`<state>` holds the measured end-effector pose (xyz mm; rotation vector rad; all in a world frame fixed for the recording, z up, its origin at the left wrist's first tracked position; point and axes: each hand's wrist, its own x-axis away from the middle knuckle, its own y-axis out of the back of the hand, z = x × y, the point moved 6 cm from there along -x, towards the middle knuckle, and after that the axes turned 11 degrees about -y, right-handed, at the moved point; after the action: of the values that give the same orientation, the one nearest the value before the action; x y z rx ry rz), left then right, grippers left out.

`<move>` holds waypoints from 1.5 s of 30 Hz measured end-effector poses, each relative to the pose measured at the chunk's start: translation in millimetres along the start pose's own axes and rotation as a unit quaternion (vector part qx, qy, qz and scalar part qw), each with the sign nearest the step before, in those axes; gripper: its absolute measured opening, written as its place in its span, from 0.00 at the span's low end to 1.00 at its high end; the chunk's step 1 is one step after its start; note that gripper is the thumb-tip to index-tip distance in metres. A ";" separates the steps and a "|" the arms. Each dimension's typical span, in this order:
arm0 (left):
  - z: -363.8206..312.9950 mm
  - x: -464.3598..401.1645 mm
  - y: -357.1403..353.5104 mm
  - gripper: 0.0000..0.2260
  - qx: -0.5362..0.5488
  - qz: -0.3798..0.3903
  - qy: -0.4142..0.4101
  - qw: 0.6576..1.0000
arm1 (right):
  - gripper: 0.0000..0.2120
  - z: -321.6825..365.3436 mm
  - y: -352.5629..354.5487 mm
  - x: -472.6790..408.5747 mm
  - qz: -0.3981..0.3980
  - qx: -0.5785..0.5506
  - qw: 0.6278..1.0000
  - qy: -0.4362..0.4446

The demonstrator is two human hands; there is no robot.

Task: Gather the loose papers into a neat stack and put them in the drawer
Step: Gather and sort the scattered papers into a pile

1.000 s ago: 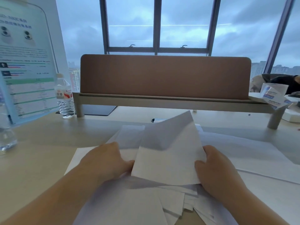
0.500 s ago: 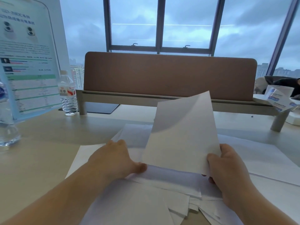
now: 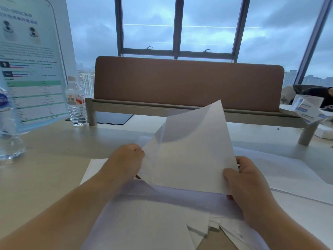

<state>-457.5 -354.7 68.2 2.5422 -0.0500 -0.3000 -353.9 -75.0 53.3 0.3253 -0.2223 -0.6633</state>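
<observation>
Item: paper-gathering, step in hand = collecting sheets, approx. early-to-mid; no neat stack yet, drawer not in view. Left hand grips the left edge of a raised sheet, fingers curled round it; right hand pinches the same sheet's lower right corner, thumb on the near face. Sheet stands tilted up off the desk, top corner toward the divider; a 2nd thin sheet seems to ride behind its left part, can't tell for sure. Loose papers lie fanned under both hands at the desk's near edge, corners splayed at near right, some overhanging the edge. More sheets lie flat to the right, apart from the pile. Next move, judged: lower the held sheet square onto the pile, pull in the right-hand sheets, then tap edges on the desk to align; calls for a light two-hand grip, since thin paper will buckle or slide. Risk: near-edge sheets slipping off the desk. Room: open desk to the left of the pile and between pile and divider shelf. Obstacles at far left: bottle, 2nd bottle at the left edge, sign stand between them. Box at far right on the shelf end. Drawer location unknown; likely below desk, so chair-side clearance can't be judged.
</observation>
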 end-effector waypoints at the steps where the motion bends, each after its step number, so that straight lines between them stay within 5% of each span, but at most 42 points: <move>1: -0.4 1.8 -3.3 0.13 0.029 0.009 0.012 0.999 | 0.13 -0.8 -2.3 1.1 0.013 0.009 1.000 0.001; 4: -0.8 5.5 -15.6 0.20 -0.057 0.070 -0.015 0.996 | 0.17 -3.8 -12.3 5.6 0.070 0.037 0.997 0.007; 8: -8.9 6.3 -20.9 0.05 -0.168 0.077 -0.101 0.978 | 0.18 -1.0 -18.3 8.9 0.090 0.076 0.992 0.047; 11: -11.2 2.5 -12.4 0.06 -0.060 0.000 -0.120 0.991 | 0.16 5.6 -14.3 9.3 0.068 0.066 0.993 0.064; 14: -10.1 3.6 -3.7 0.08 0.110 -0.063 -0.082 0.989 | 0.31 3.1 -9.5 4.3 0.059 0.030 0.997 0.027; 18: -11.9 5.7 -8.6 0.10 0.139 -0.041 -0.071 0.987 | 0.12 -3.5 -12.6 -1.1 0.144 -0.116 0.982 -0.028; 23: -3.8 -1.0 -11.2 0.24 -0.116 0.053 -0.072 0.989 | 0.09 -2.9 0.7 -3.5 0.073 -0.153 0.985 -0.016; 26: 13.1 1.5 0.3 0.38 -0.362 0.102 -0.002 0.927 | 0.11 -3.4 12.0 -7.4 0.046 -0.244 0.968 -0.044; 29: 19.1 2.8 4.5 0.49 -0.383 0.131 0.020 0.914 | 0.14 -5.3 15.4 -7.6 0.045 -0.292 0.952 -0.077; 36: 0.3 8.5 0.8 0.23 -0.268 0.122 -0.024 0.955 | 0.14 -6.5 9.1 -6.0 0.045 -0.261 0.962 -0.069; 45: 15.1 -0.2 7.5 0.22 -0.300 0.130 0.006 0.945 | 0.11 -6.6 2.7 -7.7 0.009 -0.128 0.992 -0.009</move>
<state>-460.8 -369.1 60.1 1.9032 -0.2477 -0.1613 -356.2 -66.6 47.4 0.0716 -0.1548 -0.6680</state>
